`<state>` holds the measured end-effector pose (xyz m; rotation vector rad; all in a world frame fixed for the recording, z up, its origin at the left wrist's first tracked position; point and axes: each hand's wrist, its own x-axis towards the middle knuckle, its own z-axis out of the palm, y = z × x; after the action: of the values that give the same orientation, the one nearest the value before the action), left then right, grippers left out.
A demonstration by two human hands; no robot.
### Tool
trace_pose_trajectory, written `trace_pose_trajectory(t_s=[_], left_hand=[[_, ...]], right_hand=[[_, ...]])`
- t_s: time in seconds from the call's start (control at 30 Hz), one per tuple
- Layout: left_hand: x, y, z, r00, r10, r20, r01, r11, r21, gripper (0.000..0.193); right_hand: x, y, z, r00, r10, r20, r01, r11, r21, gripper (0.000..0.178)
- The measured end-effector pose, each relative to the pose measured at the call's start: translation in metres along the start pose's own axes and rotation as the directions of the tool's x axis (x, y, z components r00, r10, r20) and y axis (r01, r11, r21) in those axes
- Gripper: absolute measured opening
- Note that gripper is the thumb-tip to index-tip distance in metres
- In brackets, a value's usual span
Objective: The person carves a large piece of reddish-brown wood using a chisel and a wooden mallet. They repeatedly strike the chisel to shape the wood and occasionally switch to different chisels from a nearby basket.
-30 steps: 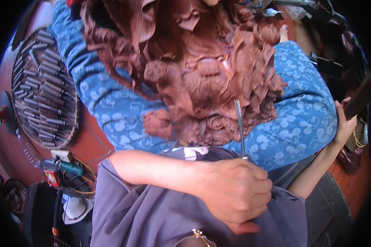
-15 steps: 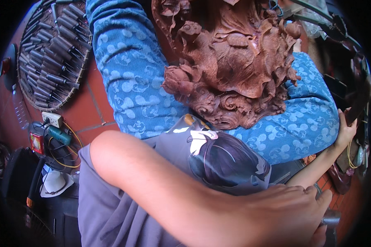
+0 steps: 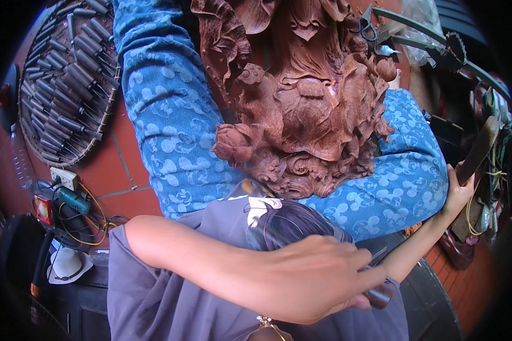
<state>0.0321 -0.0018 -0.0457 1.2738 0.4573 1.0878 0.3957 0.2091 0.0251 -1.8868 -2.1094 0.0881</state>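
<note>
A reddish-brown wood carving (image 3: 310, 113) with flowers and scroll-like curls rests between my legs, which are in blue patterned trousers (image 3: 176, 125). My left hand (image 3: 324, 275) is held across my chest, fingers curled round a dark tool handle (image 3: 379, 296). Only the rounded end of that handle shows; the rest is hidden in the fist. Beside my right knee, my right hand (image 3: 458, 190) grips a brown wooden stick (image 3: 479, 150), which points up and away. Both hands are apart from the carving.
At far left a round woven tray (image 3: 68, 85) holds many dark-handled carving tools. Below it lie a power strip (image 3: 64, 178), cables, a green power tool (image 3: 74, 200) and a white hat (image 3: 68, 265). Blue-handled scissors (image 3: 367, 29) and a metal frame (image 3: 415, 40) are at upper right.
My left hand has swung left from the lower right to before my chest, still holding the handle. My right hand keeps the stick, which now stands more upright. The whole view has shifted slightly.
</note>
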Motion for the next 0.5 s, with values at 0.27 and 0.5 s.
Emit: trace_pose_trajectory(t_s=[0.27,0.5], left_hand=[[0.018,-0.010,0.018,0.995,0.064,0.077,-0.065,0.998,0.007,0.025],[-0.020,0.006,-0.051,0.961,-0.272,-0.042,0.273,0.927,0.257,0.034]], right_hand=[[-0.004,-0.008,0.001,0.999,0.036,0.033,-0.037,0.999,0.019,0.033],[-0.012,-0.017,0.006,1.000,0.031,-0.003,-0.031,0.999,0.033,0.032]])
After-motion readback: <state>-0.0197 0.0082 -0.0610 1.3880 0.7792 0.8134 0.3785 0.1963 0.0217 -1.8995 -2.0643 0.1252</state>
